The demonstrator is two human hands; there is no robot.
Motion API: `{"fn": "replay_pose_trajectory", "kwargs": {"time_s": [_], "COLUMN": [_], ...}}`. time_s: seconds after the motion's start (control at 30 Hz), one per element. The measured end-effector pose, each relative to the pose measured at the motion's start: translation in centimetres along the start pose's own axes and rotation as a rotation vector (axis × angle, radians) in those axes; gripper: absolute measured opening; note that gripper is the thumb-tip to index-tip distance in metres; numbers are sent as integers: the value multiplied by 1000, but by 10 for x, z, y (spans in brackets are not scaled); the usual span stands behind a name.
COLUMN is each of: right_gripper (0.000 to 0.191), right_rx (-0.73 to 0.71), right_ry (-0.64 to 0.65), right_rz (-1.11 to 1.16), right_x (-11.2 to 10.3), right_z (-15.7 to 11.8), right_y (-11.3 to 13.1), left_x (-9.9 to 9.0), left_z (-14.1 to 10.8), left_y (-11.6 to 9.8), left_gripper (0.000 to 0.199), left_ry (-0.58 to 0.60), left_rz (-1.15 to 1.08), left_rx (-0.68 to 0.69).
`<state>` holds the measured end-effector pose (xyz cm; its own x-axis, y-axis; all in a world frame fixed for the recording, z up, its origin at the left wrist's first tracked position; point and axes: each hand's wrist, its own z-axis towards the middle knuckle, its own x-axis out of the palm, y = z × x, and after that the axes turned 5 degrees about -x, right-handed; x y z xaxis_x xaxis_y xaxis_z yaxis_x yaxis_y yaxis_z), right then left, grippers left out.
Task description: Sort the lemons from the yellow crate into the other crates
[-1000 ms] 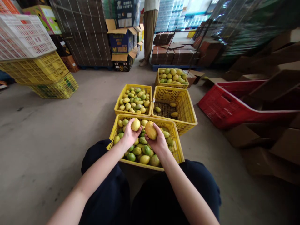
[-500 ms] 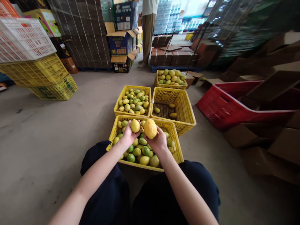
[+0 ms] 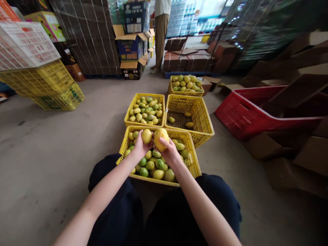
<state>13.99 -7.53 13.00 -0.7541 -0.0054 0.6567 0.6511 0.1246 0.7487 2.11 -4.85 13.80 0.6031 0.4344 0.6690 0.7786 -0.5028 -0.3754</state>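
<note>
My left hand (image 3: 140, 147) is closed around a smooth yellow lemon (image 3: 147, 136). In my right hand (image 3: 171, 152) is a larger, bumpy yellow lemon (image 3: 161, 139), with the thumb lying across its near side. The two fruits are side by side, close together, above the nearest yellow crate (image 3: 195, 163). That crate holds many green and yellow lemons (image 3: 158, 175), and my hands and forearms hide part of them.
Behind stand a yellow crate of lemons (image 3: 126, 112), another with a few lemons (image 3: 208, 121), and a full one (image 3: 186, 94). A red crate (image 3: 230, 111) and cardboard boxes (image 3: 278, 150) lie right. Stacked crates (image 3: 57, 97) stand left. A person (image 3: 161, 32) stands at the back.
My right hand has turned the bumpy lemon and brought it slightly left, nearer the other one; its thumb now shows across the fruit. My left hand has hardly moved.
</note>
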Motion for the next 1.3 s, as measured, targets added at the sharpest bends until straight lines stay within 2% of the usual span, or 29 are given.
{"fn": "replay_pose_trajectory", "kwargs": {"time_s": [0.13,0.3,0.43,0.67,0.93,1.3], "right_gripper": [45,51,49,57,51,52], "right_rx": [-121,-202,-194,-201,-227,-247], "right_ry": [-24,-88,-86,-145,-133,-165], "right_rz": [-149,-331,-302,-276,-330,-342], "right_x": [0,-3,-1,-1,1,-2], "right_z": [-2,-4,-7,-8,-11,-10], "right_y": [-5,-5,-2,1,4,4], "left_x": [-1,-1,-1,-2,-2,-6], "left_z": [5,5,4,5,2,10], "left_y": [2,3,0,0,-2,-1], "left_gripper": [38,33,28,28,36,30], "left_ry": [6,19,34,1,-6,-3], "left_rz": [-12,3,-4,-15,17,-59], "left_rx": [34,60,42,18,4,6]}}
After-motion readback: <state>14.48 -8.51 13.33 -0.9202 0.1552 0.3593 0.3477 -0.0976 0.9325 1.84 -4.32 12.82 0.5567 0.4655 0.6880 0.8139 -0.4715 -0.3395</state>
